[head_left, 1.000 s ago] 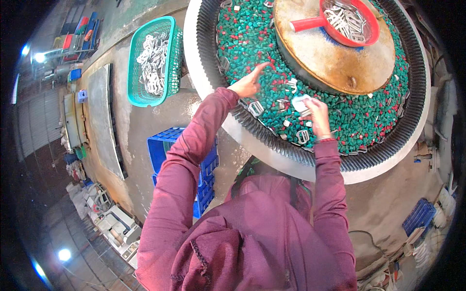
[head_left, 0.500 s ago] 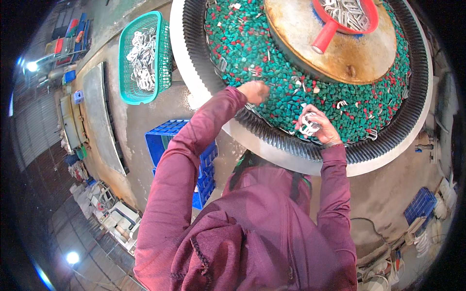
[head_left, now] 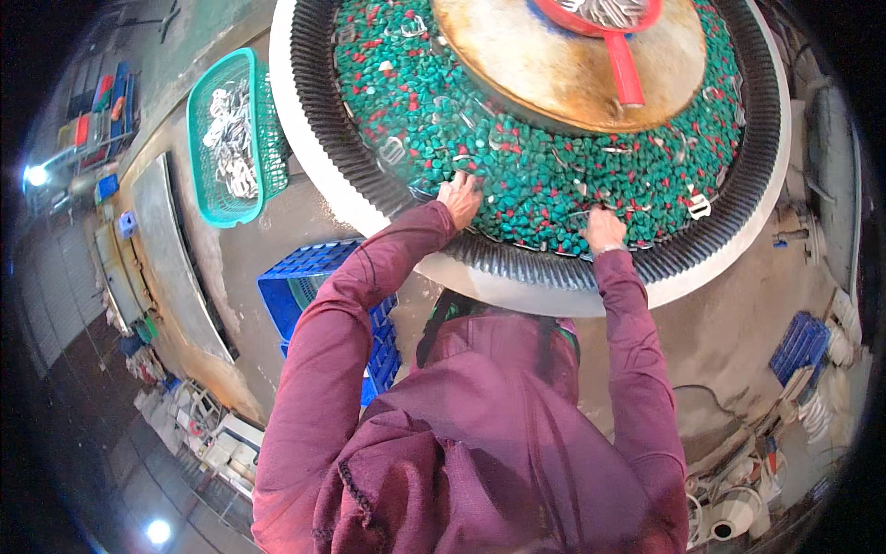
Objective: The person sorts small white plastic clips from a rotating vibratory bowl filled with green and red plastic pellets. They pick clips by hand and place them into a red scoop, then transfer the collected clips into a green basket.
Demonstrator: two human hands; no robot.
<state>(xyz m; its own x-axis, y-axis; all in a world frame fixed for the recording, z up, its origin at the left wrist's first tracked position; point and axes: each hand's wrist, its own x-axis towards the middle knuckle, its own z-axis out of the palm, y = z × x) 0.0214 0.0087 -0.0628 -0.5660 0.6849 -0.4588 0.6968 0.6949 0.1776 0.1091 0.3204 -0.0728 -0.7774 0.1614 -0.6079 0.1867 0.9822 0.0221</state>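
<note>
A round vibratory tumbler bowl [head_left: 360, 162] full of small green and red stones [head_left: 544, 175] stands in front of me, with pale metal buckle-like pieces scattered among them. At the near left of the stones, my left hand [head_left: 460, 199] reaches down with its fingers curled, the tips among the stones. My right hand [head_left: 605, 229] is closed, knuckles up, low over the stones near the ribbed black inner wall; a greyish bit shows beside its fingers. What either hand holds is hidden. A loose metal buckle [head_left: 699, 206] lies to the right, by the wall.
A red handled pan [head_left: 625, 74] with metal pieces rests on the bowl's rusty centre cover [head_left: 498, 55]. Left of the bowl stands a green basket [head_left: 199, 175] of metal pieces. Blue crates [head_left: 286, 291] are stacked by my left arm; another blue crate [head_left: 800, 348] lies far right.
The white metal pieces seen in my right hand no longer show; that hand has turned knuckles up and lowered to the stones. My left hand has moved slightly left. The pan's handle points differently.
</note>
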